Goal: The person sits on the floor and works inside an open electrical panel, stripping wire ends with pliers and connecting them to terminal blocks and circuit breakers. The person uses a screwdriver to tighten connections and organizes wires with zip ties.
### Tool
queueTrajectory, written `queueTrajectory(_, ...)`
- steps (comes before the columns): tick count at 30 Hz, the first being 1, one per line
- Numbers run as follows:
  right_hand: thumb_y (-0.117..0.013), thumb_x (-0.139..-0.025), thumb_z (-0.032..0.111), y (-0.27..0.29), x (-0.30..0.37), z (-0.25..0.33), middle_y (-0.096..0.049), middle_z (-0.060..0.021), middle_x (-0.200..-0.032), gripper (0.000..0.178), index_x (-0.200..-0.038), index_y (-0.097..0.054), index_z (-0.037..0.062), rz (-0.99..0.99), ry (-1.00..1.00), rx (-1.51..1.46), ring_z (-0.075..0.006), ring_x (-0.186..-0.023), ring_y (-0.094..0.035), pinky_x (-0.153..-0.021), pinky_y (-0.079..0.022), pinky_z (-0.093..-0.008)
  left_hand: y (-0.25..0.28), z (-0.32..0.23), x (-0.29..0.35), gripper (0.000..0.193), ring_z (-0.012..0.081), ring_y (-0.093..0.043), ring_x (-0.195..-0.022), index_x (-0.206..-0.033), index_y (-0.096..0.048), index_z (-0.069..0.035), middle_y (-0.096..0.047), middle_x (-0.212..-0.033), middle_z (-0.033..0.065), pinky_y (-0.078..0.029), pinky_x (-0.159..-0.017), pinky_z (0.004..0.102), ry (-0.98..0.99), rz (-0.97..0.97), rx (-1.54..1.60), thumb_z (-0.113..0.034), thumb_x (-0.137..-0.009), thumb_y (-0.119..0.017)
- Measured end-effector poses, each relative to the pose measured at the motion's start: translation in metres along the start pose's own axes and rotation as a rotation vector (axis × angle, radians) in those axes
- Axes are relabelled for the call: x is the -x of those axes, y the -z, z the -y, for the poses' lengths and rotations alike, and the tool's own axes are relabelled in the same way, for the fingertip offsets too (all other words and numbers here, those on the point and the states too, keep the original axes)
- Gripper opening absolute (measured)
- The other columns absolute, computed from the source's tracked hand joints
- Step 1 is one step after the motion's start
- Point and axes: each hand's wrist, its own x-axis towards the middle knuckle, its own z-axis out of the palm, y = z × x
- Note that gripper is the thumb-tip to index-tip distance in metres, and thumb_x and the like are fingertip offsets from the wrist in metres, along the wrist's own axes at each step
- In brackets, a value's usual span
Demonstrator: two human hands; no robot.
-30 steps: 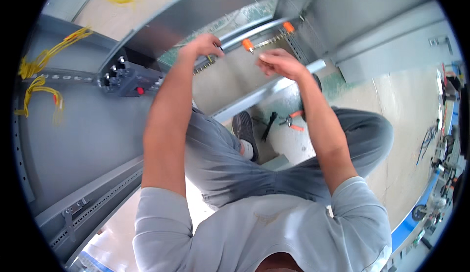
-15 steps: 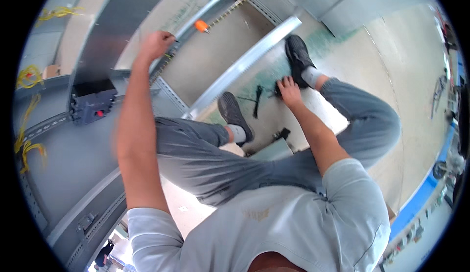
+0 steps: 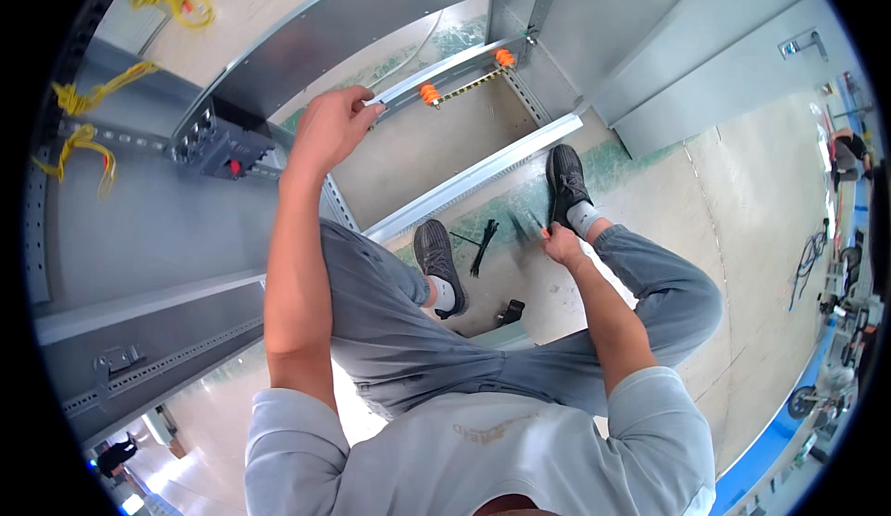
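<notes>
My left hand (image 3: 332, 128) is at the near end of a metal crossbar (image 3: 408, 82) in the cabinet frame, thumb and fingers closing together at its edge; whatever is between them is too small to make out. Two orange ribbed insulators (image 3: 429, 95) sit on the crossbar, with a yellow-and-black striped strip (image 3: 469, 86) beside them. Low by my right shoe, my right hand (image 3: 562, 245) is closed around a tool with an orange-red handle (image 3: 546, 233); its front part is smeared by motion. A bundle of black cable ties (image 3: 483, 249) lies on the floor between my shoes.
A silver frame rail (image 3: 473, 177) crosses in front of my shoes (image 3: 568, 182). A black breaker-like block (image 3: 227, 149) and bundled yellow wires (image 3: 88, 154) are in the cabinet at left. A small black part (image 3: 510, 312) lies near my seat. A grey door (image 3: 733, 80) stands at right.
My view has shifted, so the cabinet sits differently in the picture. My left hand has come onto the crossbar's end. My right hand has lifted from the floor with the orange-red-handled tool.
</notes>
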Motion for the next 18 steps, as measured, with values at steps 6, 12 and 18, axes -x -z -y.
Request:
queueTrajectory(6, -0.058, -0.101, 0.045, 0.088, 0.023, 0.108, -0.067, -0.0126, -0.120, 0.053, -0.134, -0.057, 0.0034, 0.761, 0.211, -1.355, -0.0300, -0.108, -0.068, -0.085, -0.055, -0.0505, 0.022, 0.023, 0.014, 0.032, 0.0328, -0.071, -0.083, -0.110, -0.074, -0.004, -0.074, -0.090, 0.0157, -0.054, -0.076, 0.0390, -0.009, -0.350, 0.126, -0.030, -0.091, -0.069)
queueTrajectory(12, -0.047, -0.102, 0.059, 0.088, -0.026, 0.295, -0.069, -0.0181, -0.116, 0.067, -0.133, -0.059, 0.0013, 1.051, 0.375, -1.319, -0.0295, -0.108, -0.069, -0.088, -0.058, -0.0479, 0.028, 0.028, 0.013, 0.033, 0.0331, -0.072, -0.085, -0.111, -0.074, -0.005, -0.075, -0.091, 0.0167, -0.055, -0.077, 0.0400, 0.038, -0.409, 0.233, -0.030, -0.091, -0.069)
queueTrajectory(18, -0.049, -0.102, 0.058, 0.067, -0.072, 0.358, -0.073, -0.0177, -0.107, 0.064, -0.128, -0.062, 0.0009, 1.017, 0.392, -1.447, -0.0276, -0.098, -0.072, -0.087, -0.059, -0.0481, 0.029, 0.033, 0.009, 0.033, 0.0240, -0.073, -0.082, -0.112, -0.073, -0.001, -0.075, -0.091, 0.0171, -0.056, -0.077, 0.0332, 0.048, -0.411, 0.195, -0.028, -0.092, -0.071)
